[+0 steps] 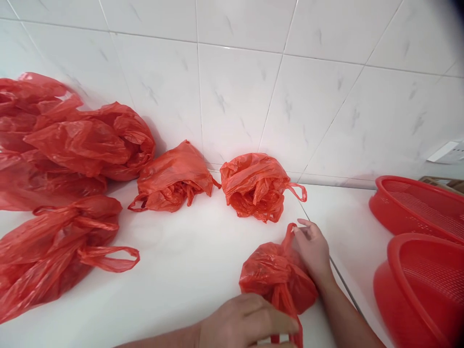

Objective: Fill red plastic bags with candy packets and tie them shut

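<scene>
A filled red plastic bag (264, 266) rests on the white surface close to me, gathered at its top with its two loop handles pulled opposite ways. With thumb and fingers, my right hand (312, 249) pinches the far handle beside the bag. At the bottom edge, my left hand (250, 319) is closed around the near handle; its fingertips are partly cut off by the frame. Whatever lies inside the bag is hidden by the plastic. Behind it, near the wall, sits a crumpled red bag (255, 186) with one handle loop sticking out to the right.
Another crumpled red bag (176, 179) stands left of it. A heap of red bags (90, 145) and a fuller bag (61, 251) fill the left side. Two red plastic baskets (393, 290) are at the right. A tiled wall (235, 96) bounds the back; a socket (449, 152) sits on it.
</scene>
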`<state>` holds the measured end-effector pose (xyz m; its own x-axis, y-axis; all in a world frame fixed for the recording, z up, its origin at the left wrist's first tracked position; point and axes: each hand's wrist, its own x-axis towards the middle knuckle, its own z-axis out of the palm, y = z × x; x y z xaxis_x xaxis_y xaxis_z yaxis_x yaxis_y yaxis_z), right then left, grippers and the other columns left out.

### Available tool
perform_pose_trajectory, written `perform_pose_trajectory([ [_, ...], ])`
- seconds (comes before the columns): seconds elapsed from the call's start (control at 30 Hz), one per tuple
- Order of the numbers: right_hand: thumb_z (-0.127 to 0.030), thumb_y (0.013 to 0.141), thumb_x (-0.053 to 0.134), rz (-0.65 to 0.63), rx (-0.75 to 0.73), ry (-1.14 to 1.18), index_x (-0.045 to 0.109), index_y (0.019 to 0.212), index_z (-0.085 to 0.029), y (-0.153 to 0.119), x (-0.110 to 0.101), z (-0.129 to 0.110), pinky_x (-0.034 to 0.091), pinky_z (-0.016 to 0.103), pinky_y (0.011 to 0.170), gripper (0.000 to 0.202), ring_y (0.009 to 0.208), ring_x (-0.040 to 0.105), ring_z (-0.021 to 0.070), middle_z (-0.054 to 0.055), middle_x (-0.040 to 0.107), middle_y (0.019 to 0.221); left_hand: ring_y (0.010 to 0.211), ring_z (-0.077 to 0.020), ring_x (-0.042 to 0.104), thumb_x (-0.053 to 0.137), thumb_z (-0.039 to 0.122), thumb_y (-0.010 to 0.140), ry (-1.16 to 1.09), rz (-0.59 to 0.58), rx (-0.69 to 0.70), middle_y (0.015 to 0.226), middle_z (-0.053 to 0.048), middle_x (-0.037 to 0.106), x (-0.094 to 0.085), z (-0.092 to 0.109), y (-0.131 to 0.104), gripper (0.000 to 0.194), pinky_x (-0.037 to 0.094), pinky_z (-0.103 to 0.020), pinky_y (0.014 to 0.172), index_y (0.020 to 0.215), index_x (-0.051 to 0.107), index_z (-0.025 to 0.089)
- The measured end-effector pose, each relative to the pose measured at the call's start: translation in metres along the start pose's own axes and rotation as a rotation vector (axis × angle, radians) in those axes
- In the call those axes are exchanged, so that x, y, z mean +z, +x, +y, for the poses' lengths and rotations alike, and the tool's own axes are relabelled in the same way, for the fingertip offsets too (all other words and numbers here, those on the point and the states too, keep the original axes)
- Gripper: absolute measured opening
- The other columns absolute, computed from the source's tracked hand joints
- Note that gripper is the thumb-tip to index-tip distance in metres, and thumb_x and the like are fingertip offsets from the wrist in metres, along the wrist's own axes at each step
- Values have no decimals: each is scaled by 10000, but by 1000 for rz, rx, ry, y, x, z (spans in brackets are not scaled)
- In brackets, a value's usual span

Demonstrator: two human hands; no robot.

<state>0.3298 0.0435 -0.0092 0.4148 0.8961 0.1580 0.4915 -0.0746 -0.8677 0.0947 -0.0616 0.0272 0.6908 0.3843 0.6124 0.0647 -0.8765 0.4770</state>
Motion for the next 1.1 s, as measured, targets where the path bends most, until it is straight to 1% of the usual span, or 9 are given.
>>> perform_pose_trajectory([
  [0.07,-486,807,468,32,15,8,554,1162,-181,3,-6,3,442,351,803,476,876,616,227,59,687,875,996,-241,617,472,291,916,134,18,22,1184,-157,628,-2,-6,1,324,468,-351,893,1229,481,208],
  [0.17,-524,839,411,-8,10,-2,637,1012,-182,6,-16,5,411,377,855,445,953,591,254,92,688,938,1112,-298,555,593,286,835,230,-2,-22,1238,-207,563,0,-17,1,480,454,-422,934,1277,442,178],
  [0.3,-525,818,469,-233,-90,-4,696,755,-209,2,-19,-3,401,363,872,395,944,590,255,80,693,937,1181,-322,499,636,286,792,255,-41,-141,1311,-211,494,7,-28,-1,584,453,-469,950,1326,416,196],
  [0.43,-470,782,564,-458,-188,52,702,707,-223,-12,-13,-20,405,341,908,293,1044,560,243,53,661,1073,1163,-311,516,608,300,823,243,-41,-198,1314,-185,494,10,-30,-2,454,472,-456,930,1263,522,234],
  [0.57,-423,780,616,-697,20,399,690,825,-208,-26,-12,-30,412,403,930,232,1067,570,258,71,652,1104,1128,-291,548,566,255,849,170,-80,-248,1317,-121,519,4,-28,1,332,468,-423,928,1177,610,289],
  [0.67,-399,738,672,-644,292,803,617,727,-226,-29,-11,-31,443,422,879,183,1018,599,258,34,689,868,1087,-278,578,579,234,834,13,-28,-306,1305,-101,541,-4,-25,5,262,473,-381,911,1078,671,266],
  [0.8,-305,700,694,-592,402,1017,502,639,-237,-28,-4,-34,475,368,765,212,736,611,182,-61,513,536,1036,-250,614,559,229,844,-185,74,-395,1232,-104,591,-10,-22,9,170,469,-336,904,912,713,212],
  [0.93,-269,703,677,-591,427,1030,500,676,-238,-31,2,-39,477,344,740,182,678,587,159,-76,458,509,1039,-255,596,534,294,852,-367,176,-458,1200,-104,587,-5,-23,5,185,462,-348,893,803,684,197],
  [1.1,-276,762,655,-689,410,1054,518,721,-251,-41,-9,-50,466,386,780,145,859,623,206,-31,660,725,865,-194,597,398,375,920,-555,412,-737,1045,-98,599,-3,-33,3,335,479,-299,741,771,627,180],
])
